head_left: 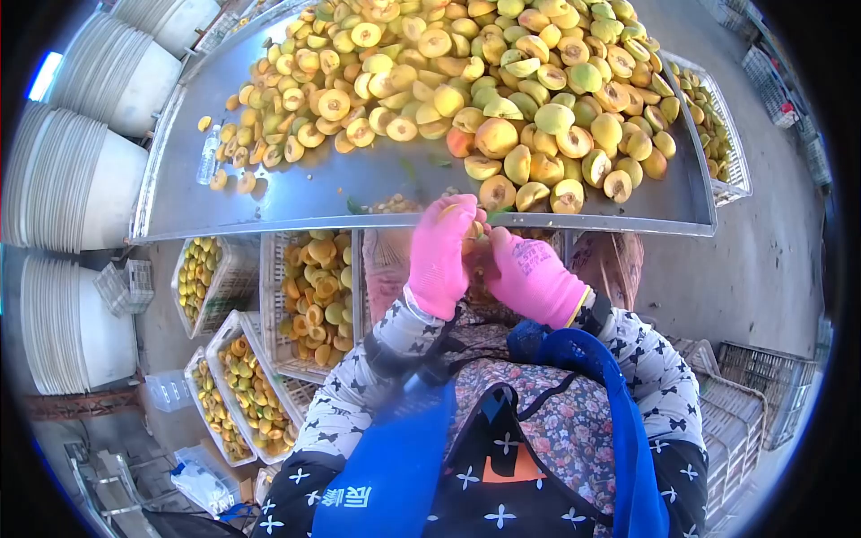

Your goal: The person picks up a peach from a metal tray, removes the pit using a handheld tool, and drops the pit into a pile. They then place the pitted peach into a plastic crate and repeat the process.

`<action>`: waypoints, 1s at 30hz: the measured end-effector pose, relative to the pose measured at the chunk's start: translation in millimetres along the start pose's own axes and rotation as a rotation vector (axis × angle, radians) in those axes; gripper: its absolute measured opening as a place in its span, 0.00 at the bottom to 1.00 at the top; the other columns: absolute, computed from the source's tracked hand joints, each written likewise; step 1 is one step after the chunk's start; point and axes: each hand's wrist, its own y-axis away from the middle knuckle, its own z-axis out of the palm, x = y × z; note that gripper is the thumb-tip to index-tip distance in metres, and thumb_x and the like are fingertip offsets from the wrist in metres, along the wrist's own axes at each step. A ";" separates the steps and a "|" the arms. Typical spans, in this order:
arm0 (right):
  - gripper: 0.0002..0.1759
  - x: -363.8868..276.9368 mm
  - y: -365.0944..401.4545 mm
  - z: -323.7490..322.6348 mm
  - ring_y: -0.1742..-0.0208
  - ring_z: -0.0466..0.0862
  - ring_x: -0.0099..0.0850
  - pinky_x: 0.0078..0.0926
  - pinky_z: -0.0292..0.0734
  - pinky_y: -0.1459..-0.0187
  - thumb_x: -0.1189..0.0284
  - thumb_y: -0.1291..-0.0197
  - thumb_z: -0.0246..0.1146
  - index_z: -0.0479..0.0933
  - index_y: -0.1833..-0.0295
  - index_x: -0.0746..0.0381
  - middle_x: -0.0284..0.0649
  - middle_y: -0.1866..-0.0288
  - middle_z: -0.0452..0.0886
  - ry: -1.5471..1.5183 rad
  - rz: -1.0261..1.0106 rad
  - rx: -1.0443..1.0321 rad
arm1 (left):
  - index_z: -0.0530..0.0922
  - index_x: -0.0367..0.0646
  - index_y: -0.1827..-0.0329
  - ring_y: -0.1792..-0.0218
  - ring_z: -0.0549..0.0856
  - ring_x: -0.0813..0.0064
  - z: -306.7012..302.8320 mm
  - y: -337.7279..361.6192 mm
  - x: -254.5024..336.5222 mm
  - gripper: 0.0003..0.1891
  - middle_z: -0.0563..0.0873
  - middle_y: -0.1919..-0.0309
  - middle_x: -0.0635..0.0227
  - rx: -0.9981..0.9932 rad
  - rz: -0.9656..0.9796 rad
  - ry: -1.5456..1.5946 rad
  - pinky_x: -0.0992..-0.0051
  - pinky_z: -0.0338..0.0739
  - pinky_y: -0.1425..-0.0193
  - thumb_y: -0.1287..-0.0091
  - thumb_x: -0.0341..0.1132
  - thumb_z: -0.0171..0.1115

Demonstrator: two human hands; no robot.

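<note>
Both of my hands wear pink gloves and meet at the near edge of a metal table (296,193). My left hand (442,255) and my right hand (531,278) are closed together around a small yellow fruit (475,228), mostly hidden between the fingers. A big heap of halved and whole yellow-orange fruit (466,81) covers the table just beyond my hands. The nearest pieces lie a little past my fingertips.
White crates of fruit halves (314,296) stand under the table to the left, with more trays (242,386) lower down. Stacks of white trays (72,179) line the left side. A crate of fruit (717,134) sits right of the table; stacked crates (753,394) stand at lower right.
</note>
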 end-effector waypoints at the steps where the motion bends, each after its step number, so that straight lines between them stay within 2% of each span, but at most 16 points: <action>1: 0.18 0.4 -0.7 4.1 0.68 0.84 0.54 0.51 0.78 0.67 0.68 0.40 0.64 0.69 0.50 0.66 0.52 0.67 0.83 -0.027 0.015 0.003 | 0.78 0.37 0.45 0.57 0.83 0.68 -0.7 -1.2 1.5 0.13 0.84 0.59 0.61 0.016 -0.038 0.026 0.69 0.80 0.47 0.29 0.33 0.62; 3: 0.19 0.5 1.4 17.7 0.68 0.84 0.53 0.50 0.78 0.67 0.68 0.40 0.64 0.68 0.50 0.67 0.52 0.67 0.83 -0.088 0.045 -0.001 | 0.78 0.38 0.45 0.57 0.83 0.68 -3.3 -2.2 1.5 0.13 0.83 0.59 0.61 0.037 -0.058 0.074 0.69 0.80 0.47 0.29 0.33 0.62; 6: 0.16 -1.0 -1.4 18.9 0.66 0.85 0.50 0.48 0.78 0.66 0.66 0.38 0.63 0.70 0.51 0.64 0.49 0.66 0.83 0.073 0.041 0.016 | 0.78 0.38 0.46 0.58 0.83 0.68 -3.2 -2.4 1.1 0.12 0.83 0.60 0.62 0.053 -0.027 0.010 0.68 0.80 0.48 0.28 0.34 0.62; 7: 0.17 -0.4 -3.1 15.9 0.65 0.86 0.47 0.46 0.78 0.65 0.65 0.39 0.63 0.70 0.51 0.63 0.47 0.65 0.83 0.204 0.026 0.027 | 0.78 0.39 0.46 0.58 0.83 0.68 -1.3 -3.2 2.2 0.12 0.83 0.60 0.62 0.052 -0.008 -0.037 0.68 0.80 0.48 0.28 0.35 0.62; 9: 0.17 2.5 -5.1 6.6 0.64 0.87 0.39 0.41 0.78 0.63 0.63 0.39 0.63 0.71 0.50 0.61 0.42 0.64 0.82 0.476 -0.006 0.044 | 0.77 0.39 0.46 0.58 0.83 0.68 11.5 -4.0 8.7 0.12 0.83 0.60 0.62 0.115 -0.039 0.109 0.68 0.80 0.48 0.28 0.35 0.63; 10: 0.15 3.7 -7.0 7.3 0.64 0.87 0.34 0.37 0.78 0.63 0.63 0.39 0.62 0.71 0.52 0.57 0.37 0.64 0.80 0.554 -0.011 0.065 | 0.77 0.39 0.46 0.58 0.83 0.68 16.9 -4.8 10.7 0.13 0.83 0.60 0.62 0.148 -0.049 0.188 0.68 0.80 0.48 0.28 0.35 0.64; 12: 0.14 6.7 -10.7 17.5 0.65 0.87 0.35 0.37 0.78 0.63 0.63 0.39 0.62 0.71 0.53 0.57 0.38 0.64 0.81 0.477 0.019 0.084 | 0.76 0.36 0.46 0.57 0.82 0.71 20.0 -6.1 8.5 0.12 0.82 0.59 0.63 0.135 0.043 0.106 0.72 0.78 0.47 0.27 0.34 0.60; 13: 0.13 7.9 -11.2 21.2 0.65 0.87 0.35 0.38 0.78 0.63 0.63 0.39 0.62 0.70 0.54 0.57 0.38 0.64 0.81 0.435 0.038 0.094 | 0.76 0.35 0.46 0.56 0.81 0.72 20.5 -7.0 7.8 0.12 0.81 0.58 0.63 0.129 0.085 0.062 0.73 0.77 0.46 0.26 0.34 0.58; 14: 0.16 9.1 -9.5 22.9 0.65 0.87 0.41 0.41 0.79 0.63 0.63 0.40 0.63 0.70 0.52 0.61 0.43 0.64 0.82 0.347 0.049 0.059 | 0.76 0.35 0.47 0.57 0.82 0.72 20.0 -7.2 8.0 0.12 0.82 0.58 0.62 0.138 0.059 0.048 0.73 0.78 0.47 0.26 0.34 0.59; 17: 0.12 6.1 -4.6 19.6 0.67 0.86 0.48 0.45 0.78 0.68 0.65 0.37 0.64 0.73 0.55 0.62 0.48 0.69 0.83 0.044 0.052 0.041 | 0.76 0.35 0.48 0.59 0.82 0.71 19.6 -5.8 10.5 0.13 0.82 0.57 0.62 0.144 -0.009 -0.012 0.72 0.79 0.49 0.26 0.36 0.60; 20: 0.16 -10.4 -0.9 3.0 0.66 0.86 0.50 0.43 0.80 0.65 0.70 0.42 0.66 0.72 0.52 0.64 0.51 0.67 0.83 -0.321 -0.053 0.083 | 0.76 0.36 0.49 0.60 0.84 0.70 27.3 -2.2 22.4 0.14 0.83 0.58 0.61 0.082 0.013 -0.073 0.71 0.80 0.51 0.25 0.39 0.59; 22: 0.14 -18.6 -3.1 -12.6 0.71 0.84 0.44 0.37 0.78 0.69 0.70 0.40 0.66 0.73 0.52 0.62 0.47 0.70 0.82 -0.547 0.182 -0.128 | 0.76 0.37 0.50 0.60 0.85 0.70 31.0 -5.2 35.4 0.13 0.85 0.60 0.62 -0.026 0.087 -0.104 0.71 0.81 0.50 0.22 0.41 0.56; 26: 0.11 -28.1 -7.6 -34.0 0.79 0.78 0.28 0.25 0.72 0.76 0.69 0.36 0.65 0.75 0.54 0.63 0.37 0.75 0.78 -1.090 0.520 -0.493 | 0.78 0.35 0.55 0.65 0.86 0.70 22.1 -6.5 36.6 0.21 0.86 0.67 0.61 -0.035 0.101 -0.353 0.73 0.81 0.58 0.19 0.48 0.48; 28: 0.09 -31.1 -4.4 -29.4 0.80 0.76 0.23 0.22 0.69 0.78 0.69 0.36 0.65 0.75 0.57 0.62 0.33 0.77 0.75 -1.121 0.520 -0.465 | 0.79 0.35 0.61 0.69 0.84 0.72 24.2 -9.6 25.1 0.23 0.84 0.73 0.63 0.027 0.212 -0.455 0.75 0.79 0.65 0.19 0.48 0.48; 30: 0.08 -30.1 -2.5 -28.5 0.81 0.75 0.21 0.20 0.68 0.79 0.70 0.37 0.65 0.76 0.59 0.62 0.31 0.79 0.73 -1.225 0.508 -0.494 | 0.79 0.36 0.63 0.71 0.84 0.72 30.0 -7.9 34.6 0.25 0.84 0.73 0.63 -0.008 -0.032 -0.324 0.75 0.79 0.65 0.19 0.50 0.46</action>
